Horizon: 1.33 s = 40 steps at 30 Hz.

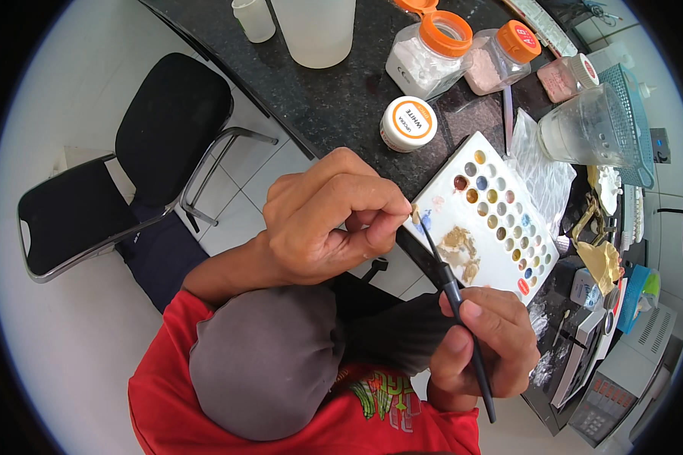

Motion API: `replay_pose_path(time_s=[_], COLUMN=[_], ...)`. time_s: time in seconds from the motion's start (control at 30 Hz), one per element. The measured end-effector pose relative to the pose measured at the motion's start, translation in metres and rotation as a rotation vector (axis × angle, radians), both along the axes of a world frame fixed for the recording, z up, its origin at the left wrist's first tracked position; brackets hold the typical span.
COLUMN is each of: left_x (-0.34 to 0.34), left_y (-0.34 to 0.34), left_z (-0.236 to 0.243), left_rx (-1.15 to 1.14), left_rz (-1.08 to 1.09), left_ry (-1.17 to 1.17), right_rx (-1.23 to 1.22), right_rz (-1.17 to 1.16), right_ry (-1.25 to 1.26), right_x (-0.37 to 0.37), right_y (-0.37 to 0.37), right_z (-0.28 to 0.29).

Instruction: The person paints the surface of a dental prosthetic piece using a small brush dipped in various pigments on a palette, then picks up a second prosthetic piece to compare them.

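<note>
My left hand [330, 212] is closed in a pinch over the palette's near left corner. Between its fingertips is a tiny tan piece [415, 215], too small for me to tell its kind. A thin dark paintbrush [452, 292] rests in my right hand [489, 341], gripped between thumb and fingers. Its fine tip points up and left, close beside the tan piece; whether they touch I cannot tell. Beneath lies a white mixing palette [501, 250] with several round wells of coloured paste. Brown, blue and pinkish smears cover part of its flat area.
A white round jar [408, 123] stands beyond the palette, near orange-lidded powder jars [430, 57] and a large translucent container [315, 30]. Crumpled clear plastic [542, 167] and a clear cup [584, 125] are at the right. Black chairs [171, 125] stand left of the dark counter.
</note>
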<state>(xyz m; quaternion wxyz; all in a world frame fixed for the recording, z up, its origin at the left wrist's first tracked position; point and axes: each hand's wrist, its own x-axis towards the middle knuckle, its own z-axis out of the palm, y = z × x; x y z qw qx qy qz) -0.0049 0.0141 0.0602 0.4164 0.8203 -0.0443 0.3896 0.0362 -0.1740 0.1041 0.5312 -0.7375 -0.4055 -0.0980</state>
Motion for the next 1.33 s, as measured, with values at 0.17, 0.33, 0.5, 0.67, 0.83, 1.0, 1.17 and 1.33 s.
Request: replay_pose_path(time_s=[0.17, 0.33, 0.5, 0.67, 0.83, 1.0, 1.17, 1.33], left_x=[0.001, 0.001, -0.003, 0.003, 0.011, 0.000, -0.005, -0.011], left_y=[-0.001, -0.002, 0.003, 0.002, -0.004, -0.008, -0.017, -0.015], left_z=[0.000, 0.000, 0.001, 0.000, -0.006, -0.016, 0.005, 0.034], left_rx=[0.004, 0.007, 0.013, -0.002, -0.052, -0.300, -0.457, -0.489], left_rz=[-0.004, 0.001, 0.006, -0.005, -0.018, -0.029, -0.073, -0.071], left_ry=[0.000, 0.001, -0.002, -0.038, -0.126, -0.040, -0.138, -0.239], right_rx=[0.007, -0.002, -0.003, 0.050, 0.233, 0.233, 0.139, 0.257], right_rz=[-0.017, -0.007, 0.015, 0.015, 0.043, 0.026, -0.248, -0.732], right_ry=[0.007, -0.014, -0.008, -0.021, -0.048, -0.141, -0.307, -0.281], right_x=[0.000, 0.002, -0.002, -0.001, 0.001, -0.010, -0.026, -0.029], right_y=[-0.001, -0.002, 0.000, 0.001, -0.019, -0.052, -0.146, -0.213], right_z=[0.000, 0.000, 0.002, 0.001, -0.002, -0.003, 0.025, 0.052])
